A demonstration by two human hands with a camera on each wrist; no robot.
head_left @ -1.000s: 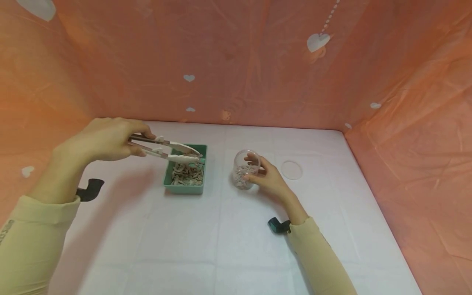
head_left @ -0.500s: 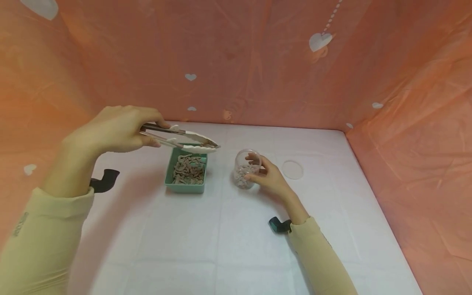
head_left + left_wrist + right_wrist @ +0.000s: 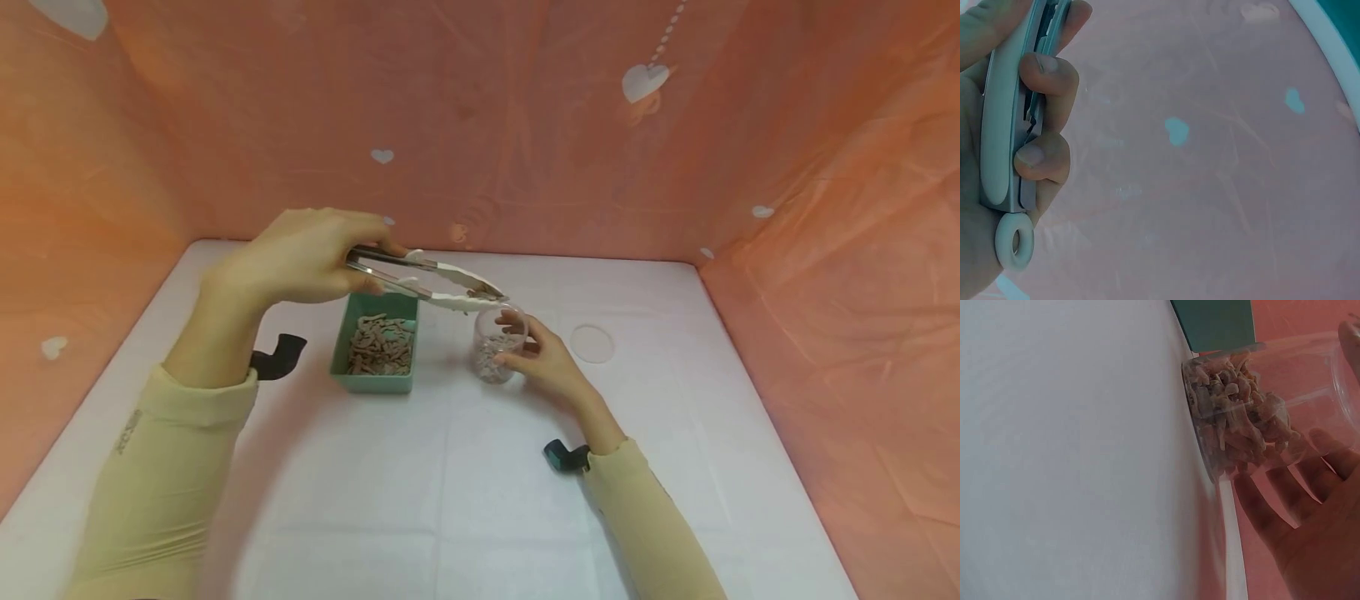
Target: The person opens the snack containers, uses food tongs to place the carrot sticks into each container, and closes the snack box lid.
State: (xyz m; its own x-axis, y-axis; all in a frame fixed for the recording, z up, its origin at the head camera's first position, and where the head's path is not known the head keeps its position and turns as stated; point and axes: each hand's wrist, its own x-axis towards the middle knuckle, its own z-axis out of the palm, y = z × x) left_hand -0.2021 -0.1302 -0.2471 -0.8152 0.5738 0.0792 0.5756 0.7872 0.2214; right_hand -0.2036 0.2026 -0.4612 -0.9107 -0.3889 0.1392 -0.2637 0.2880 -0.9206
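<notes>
In the head view my left hand point(image 3: 315, 254) grips a pair of tongs point(image 3: 450, 302) with white tips. Those tips hang just above the rim of a clear jar point(image 3: 489, 346), with some brownish bits between them. My right hand point(image 3: 547, 358) steadies the jar, its fingers and thumb curved round the side. Brownish-grey dried pieces point(image 3: 1235, 412) fill the jar's lower part in the right wrist view. A green rectangular box point(image 3: 372, 383), left of the jar, holds more such pieces. Fingers wrap the tongs' handle point(image 3: 1004, 125) in the left wrist view; the tips are out of that picture.
A thin clear round lid point(image 3: 592, 343) lies flat on the white cloth to the right of the jar. Orange sheeting point(image 3: 480, 125) with white hearts rises behind the table point(image 3: 480, 500) and along both sides.
My left hand has carried the tongs rightward, from over the green box to above the jar's rim, with bits between the tips. The right hand and jar have stayed put.
</notes>
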